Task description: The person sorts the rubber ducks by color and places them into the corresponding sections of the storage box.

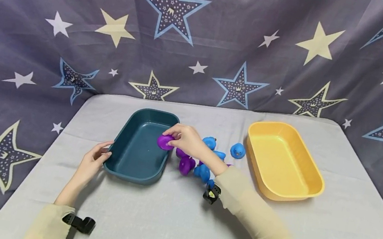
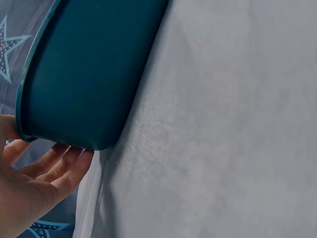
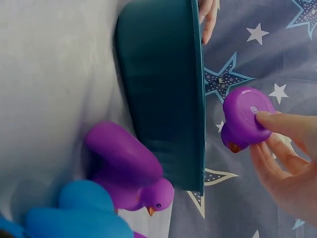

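In the head view, a dark teal plastic basin point(image 1: 139, 144) stands on the left of the table. My left hand point(image 1: 91, 162) holds its left rim; in the left wrist view the fingers point(image 2: 69, 171) lie against its outer wall. My right hand point(image 1: 190, 140) pinches a purple rubber duck point(image 1: 165, 142) above the basin's right side. The right wrist view shows this duck point(image 3: 246, 116) with its flat round base towards the thumb. Under and beside my right forearm lie several purple ducks point(image 1: 186, 165) and blue ducks point(image 1: 203, 173), some partly hidden.
A yellow basin point(image 1: 283, 162) stands at the right with nothing in it. One blue duck point(image 1: 237, 150) sits apart, near its left side. A pale cloth point(image 1: 146, 220) covers the table, and a star-patterned curtain point(image 1: 189, 86) hangs behind.
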Action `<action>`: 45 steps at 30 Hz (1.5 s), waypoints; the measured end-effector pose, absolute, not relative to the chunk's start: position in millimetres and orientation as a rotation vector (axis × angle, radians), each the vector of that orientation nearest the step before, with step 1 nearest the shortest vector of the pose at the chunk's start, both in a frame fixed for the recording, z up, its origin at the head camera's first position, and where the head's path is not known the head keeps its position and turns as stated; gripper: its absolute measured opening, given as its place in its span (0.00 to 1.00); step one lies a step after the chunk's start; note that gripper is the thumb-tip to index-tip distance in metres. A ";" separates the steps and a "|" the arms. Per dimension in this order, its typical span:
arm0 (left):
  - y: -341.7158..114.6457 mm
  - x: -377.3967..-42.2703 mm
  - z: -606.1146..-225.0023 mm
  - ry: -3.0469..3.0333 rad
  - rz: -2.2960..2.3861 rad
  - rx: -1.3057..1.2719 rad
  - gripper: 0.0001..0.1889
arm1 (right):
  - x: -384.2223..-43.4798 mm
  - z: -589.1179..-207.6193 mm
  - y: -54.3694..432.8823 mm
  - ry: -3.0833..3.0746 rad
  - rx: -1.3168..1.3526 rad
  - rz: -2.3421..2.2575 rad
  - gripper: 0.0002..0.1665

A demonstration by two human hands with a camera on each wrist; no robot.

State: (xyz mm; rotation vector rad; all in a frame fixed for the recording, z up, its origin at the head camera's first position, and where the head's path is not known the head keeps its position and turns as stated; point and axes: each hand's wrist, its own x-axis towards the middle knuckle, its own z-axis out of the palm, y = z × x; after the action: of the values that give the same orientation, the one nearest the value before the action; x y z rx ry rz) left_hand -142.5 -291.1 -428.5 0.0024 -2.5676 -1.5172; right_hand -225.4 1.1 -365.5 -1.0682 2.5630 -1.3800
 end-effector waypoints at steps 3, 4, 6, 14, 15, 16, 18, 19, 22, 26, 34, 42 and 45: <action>-291.3 -142.9 -428.4 -2.573 -1.520 0.007 0.20 | -227.8 -367.3 -3.6 2.568 -1.063 -1.385 0.15; -291.4 -143.0 -428.4 -2.575 -1.519 0.007 0.20 | -228.5 -367.9 -5.0 2.571 -1.063 -1.385 0.15; -291.3 -142.4 -428.3 -2.578 -1.522 0.013 0.20 | -229.8 -369.3 -7.5 2.571 -1.058 -1.388 0.15; -291.1 -142.1 -427.7 -2.575 -1.554 0.028 0.20 | -232.8 -374.0 -14.8 2.583 -1.032 -1.401 0.15; -291.2 -142.4 -427.6 -2.575 -1.552 0.028 0.20 | -233.1 -374.3 -15.4 2.583 -1.021 -1.405 0.15; -291.2 -142.7 -427.7 -2.578 -1.549 0.027 0.21 | -233.5 -374.8 -15.8 2.576 -1.012 -1.413 0.15; -291.1 -143.0 -427.7 -2.579 -1.543 0.030 0.21 | -233.6 -374.9 -15.7 2.563 -0.992 -1.422 0.15; -291.1 -142.9 -427.7 -2.578 -1.539 0.035 0.20 | -233.7 -374.9 -15.2 2.554 -0.987 -1.424 0.15; -290.7 -142.5 -427.6 -2.576 -1.531 0.048 0.20 | -232.6 -373.1 -11.5 2.540 -0.978 -1.414 0.16; -290.7 -141.8 -427.7 -2.596 -1.525 0.061 0.21 | -229.0 -369.5 -1.3 2.521 -0.976 -1.407 0.15; -291.6 -143.9 -429.6 -2.628 -1.507 0.066 0.22 | -222.5 -363.6 26.0 2.479 -0.997 -1.441 0.15; -290.4 -142.1 -427.2 -2.622 -1.519 0.074 0.21 | -216.8 -362.3 50.4 2.479 -1.035 -1.468 0.16; -290.1 -142.1 -427.0 -2.623 -1.517 0.085 0.21 | -215.6 -363.3 60.1 2.491 -1.024 -1.451 0.16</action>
State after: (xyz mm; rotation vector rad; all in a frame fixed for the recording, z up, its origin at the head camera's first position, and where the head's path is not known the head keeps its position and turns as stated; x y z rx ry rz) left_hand -142.1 -290.1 -427.0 0.0851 -2.6230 -1.5167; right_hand -215.6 60.1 -363.3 -1.0236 2.4913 -1.4512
